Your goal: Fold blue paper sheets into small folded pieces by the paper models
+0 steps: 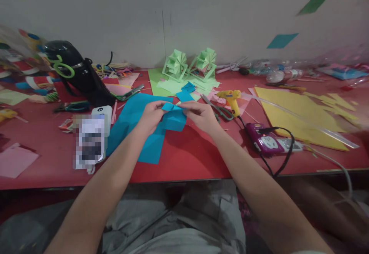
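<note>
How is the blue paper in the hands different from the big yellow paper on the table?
The blue paper is small and folded; the yellow paper is much bigger and flat. The blue paper is pinched between the left hand and right hand; the yellow paper lies on the red table, away from both hands. Both are plain coloured craft paper.

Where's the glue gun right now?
In the head view, the glue gun sits on the red table, just right of the right hand, between the scissors and the yellow paper.
</note>
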Motion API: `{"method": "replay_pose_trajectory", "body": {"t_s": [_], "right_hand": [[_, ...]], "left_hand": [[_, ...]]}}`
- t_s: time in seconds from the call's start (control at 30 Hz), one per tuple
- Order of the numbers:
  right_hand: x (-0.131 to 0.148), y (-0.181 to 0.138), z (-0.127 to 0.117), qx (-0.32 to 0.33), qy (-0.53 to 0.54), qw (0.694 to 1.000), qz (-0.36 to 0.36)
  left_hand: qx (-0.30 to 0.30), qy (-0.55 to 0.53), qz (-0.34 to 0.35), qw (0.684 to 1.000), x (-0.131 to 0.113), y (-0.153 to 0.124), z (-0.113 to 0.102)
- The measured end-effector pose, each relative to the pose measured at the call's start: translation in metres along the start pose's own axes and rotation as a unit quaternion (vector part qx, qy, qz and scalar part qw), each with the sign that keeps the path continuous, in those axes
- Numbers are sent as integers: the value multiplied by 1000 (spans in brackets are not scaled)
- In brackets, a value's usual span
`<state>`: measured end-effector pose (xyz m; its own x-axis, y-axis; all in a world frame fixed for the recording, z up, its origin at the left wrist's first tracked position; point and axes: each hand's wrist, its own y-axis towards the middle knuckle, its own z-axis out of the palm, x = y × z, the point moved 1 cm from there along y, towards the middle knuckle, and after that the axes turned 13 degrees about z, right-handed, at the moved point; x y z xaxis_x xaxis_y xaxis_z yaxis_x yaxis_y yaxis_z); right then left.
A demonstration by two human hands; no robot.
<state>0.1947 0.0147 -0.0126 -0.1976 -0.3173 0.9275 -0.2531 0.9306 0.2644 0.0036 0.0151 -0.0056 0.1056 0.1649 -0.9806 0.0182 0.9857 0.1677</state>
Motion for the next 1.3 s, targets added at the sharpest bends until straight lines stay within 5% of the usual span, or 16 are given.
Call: {"method": "replay_pose_trajectory", "body": {"t_s": [0.23, 0.43, 0.63, 0.77, 1.07, 1.3], "right_hand": [[1, -1, 0, -17, -34, 998, -44], [6, -2, 0, 6, 9, 1000, -4], [13, -4, 6, 18, 47, 997, 63], [16, -4, 5, 18, 50, 997, 61], [15, -2, -1, -10, 98, 988, 120], [16, -4, 2, -14, 130, 982, 136]], "left_hand": [[3, -125, -60, 990, -9, 0, 1], [62, 45, 85, 994, -9, -3, -4], [134, 209, 231, 941, -8, -12, 4], [154, 238, 255, 924, -10, -17, 9], [115, 216, 239, 940, -11, -17, 9], [115, 269, 281, 914, -11, -17, 9]]}}
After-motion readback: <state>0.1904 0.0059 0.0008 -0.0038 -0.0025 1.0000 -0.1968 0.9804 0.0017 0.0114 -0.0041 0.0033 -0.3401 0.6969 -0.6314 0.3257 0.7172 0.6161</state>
